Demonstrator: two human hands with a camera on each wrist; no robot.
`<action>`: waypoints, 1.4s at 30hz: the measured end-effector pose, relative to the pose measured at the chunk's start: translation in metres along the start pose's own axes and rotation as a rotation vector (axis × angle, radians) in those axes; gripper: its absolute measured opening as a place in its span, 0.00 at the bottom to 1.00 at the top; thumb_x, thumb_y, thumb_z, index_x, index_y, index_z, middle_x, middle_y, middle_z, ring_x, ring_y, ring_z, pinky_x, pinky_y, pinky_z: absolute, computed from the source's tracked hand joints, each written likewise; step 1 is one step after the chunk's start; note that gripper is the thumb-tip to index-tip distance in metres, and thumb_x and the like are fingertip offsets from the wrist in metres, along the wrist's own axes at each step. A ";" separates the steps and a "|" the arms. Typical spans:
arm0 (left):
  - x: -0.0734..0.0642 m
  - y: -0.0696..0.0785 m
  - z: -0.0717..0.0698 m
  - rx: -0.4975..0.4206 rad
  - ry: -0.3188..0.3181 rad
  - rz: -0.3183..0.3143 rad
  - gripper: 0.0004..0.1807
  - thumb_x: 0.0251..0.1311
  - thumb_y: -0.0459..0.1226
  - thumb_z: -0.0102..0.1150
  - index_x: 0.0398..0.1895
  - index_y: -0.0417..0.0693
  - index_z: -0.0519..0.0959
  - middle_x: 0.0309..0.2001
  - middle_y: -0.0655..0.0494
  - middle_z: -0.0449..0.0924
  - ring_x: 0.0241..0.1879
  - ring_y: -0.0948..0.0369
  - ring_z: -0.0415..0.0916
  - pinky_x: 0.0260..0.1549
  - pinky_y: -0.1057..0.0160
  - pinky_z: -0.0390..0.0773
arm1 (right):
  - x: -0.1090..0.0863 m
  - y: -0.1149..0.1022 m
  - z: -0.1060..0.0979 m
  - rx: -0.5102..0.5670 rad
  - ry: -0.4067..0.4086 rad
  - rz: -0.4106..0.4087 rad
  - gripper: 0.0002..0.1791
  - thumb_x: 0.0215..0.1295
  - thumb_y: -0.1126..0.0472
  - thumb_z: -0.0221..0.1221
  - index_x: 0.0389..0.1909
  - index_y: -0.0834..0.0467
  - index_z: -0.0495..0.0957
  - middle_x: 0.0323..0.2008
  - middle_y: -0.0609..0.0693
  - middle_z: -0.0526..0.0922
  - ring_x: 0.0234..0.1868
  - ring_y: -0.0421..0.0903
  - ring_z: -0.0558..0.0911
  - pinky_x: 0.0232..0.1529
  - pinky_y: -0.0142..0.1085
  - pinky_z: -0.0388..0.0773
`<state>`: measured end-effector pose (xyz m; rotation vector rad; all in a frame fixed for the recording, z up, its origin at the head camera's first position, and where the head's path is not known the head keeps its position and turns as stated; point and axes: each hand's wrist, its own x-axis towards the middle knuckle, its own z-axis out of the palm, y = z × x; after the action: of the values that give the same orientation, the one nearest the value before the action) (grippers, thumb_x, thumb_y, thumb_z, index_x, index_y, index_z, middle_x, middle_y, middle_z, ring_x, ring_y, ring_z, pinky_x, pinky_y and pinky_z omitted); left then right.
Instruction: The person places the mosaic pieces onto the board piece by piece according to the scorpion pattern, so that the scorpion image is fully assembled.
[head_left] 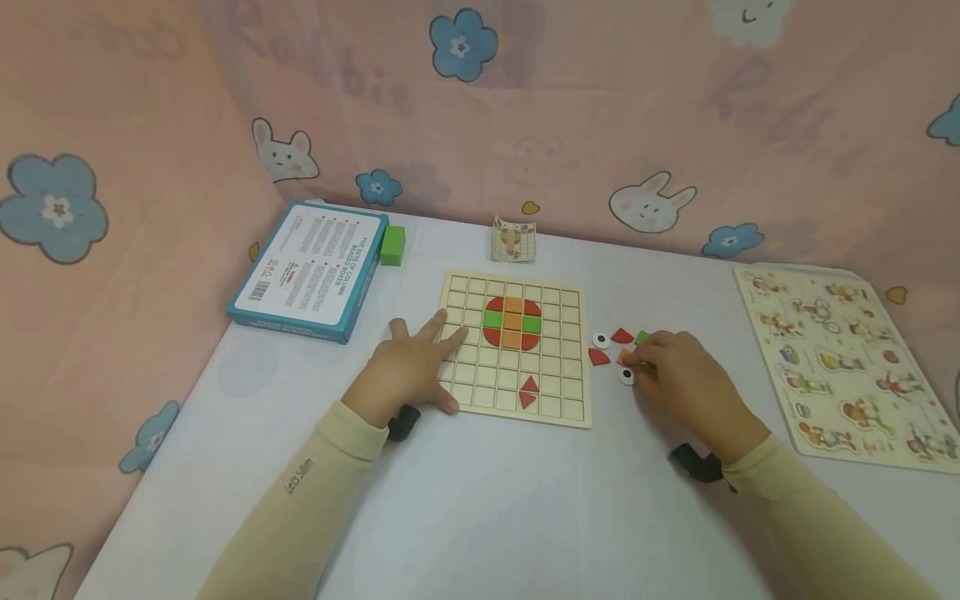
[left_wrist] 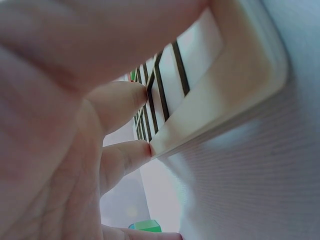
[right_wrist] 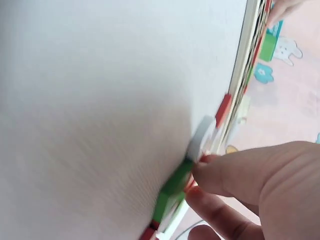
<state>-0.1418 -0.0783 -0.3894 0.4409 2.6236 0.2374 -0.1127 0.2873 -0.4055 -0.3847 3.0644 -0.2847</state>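
Note:
My left hand (head_left: 408,367) rests with spread fingers over the left edge of the wooden grid board (head_left: 465,400). In the left wrist view its fingertips (left_wrist: 137,150) touch the board's rim. On the board, orange squares (head_left: 513,321), green squares (head_left: 492,319) and red quarter-round pieces form a rounded shape. Two red triangles (head_left: 529,384) lie lower down. Right of the board, my right hand (head_left: 678,379) pinches a small orange piece (head_left: 624,357), mostly hidden by the fingertips. Around it lie red pieces (head_left: 622,335), white eye discs (head_left: 601,341) and green pieces (right_wrist: 169,192).
A blue-edged box (head_left: 307,271) lies at the back left, with a green block (head_left: 393,246) beside it. A curled pattern card (head_left: 513,242) stands behind the board. At the right lies a picture puzzle board (head_left: 847,367). Patterned cloth (head_left: 570,100) hangs behind the table.

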 end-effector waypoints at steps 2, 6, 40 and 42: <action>0.000 0.000 0.000 0.000 0.003 0.000 0.66 0.42 0.57 0.85 0.86 0.65 0.57 0.87 0.50 0.42 0.65 0.34 0.57 0.37 0.54 0.79 | 0.001 0.000 -0.001 0.000 -0.014 0.028 0.14 0.66 0.62 0.73 0.51 0.62 0.90 0.46 0.57 0.86 0.48 0.59 0.77 0.49 0.54 0.78; 0.000 0.000 0.001 -0.002 0.003 -0.003 0.66 0.42 0.57 0.85 0.86 0.65 0.57 0.87 0.50 0.42 0.65 0.33 0.57 0.38 0.54 0.79 | 0.004 -0.001 -0.003 -0.009 -0.045 0.056 0.16 0.66 0.62 0.73 0.53 0.61 0.90 0.48 0.59 0.87 0.47 0.60 0.77 0.48 0.54 0.78; 0.002 -0.002 0.002 0.012 -0.007 -0.006 0.65 0.43 0.58 0.84 0.86 0.67 0.56 0.87 0.51 0.41 0.68 0.32 0.55 0.42 0.51 0.80 | 0.050 -0.121 0.015 -0.037 0.005 -0.397 0.05 0.67 0.59 0.72 0.39 0.55 0.93 0.42 0.48 0.90 0.43 0.50 0.79 0.46 0.39 0.77; 0.002 -0.002 0.001 0.009 -0.008 -0.010 0.65 0.44 0.58 0.84 0.86 0.67 0.56 0.87 0.51 0.41 0.69 0.31 0.54 0.43 0.51 0.80 | 0.049 -0.123 0.015 -0.052 -0.002 -0.387 0.06 0.68 0.58 0.71 0.40 0.55 0.93 0.44 0.49 0.89 0.45 0.50 0.78 0.46 0.40 0.78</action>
<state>-0.1435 -0.0795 -0.3916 0.4307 2.6193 0.2201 -0.1296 0.1552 -0.3980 -0.9810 2.9768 -0.2143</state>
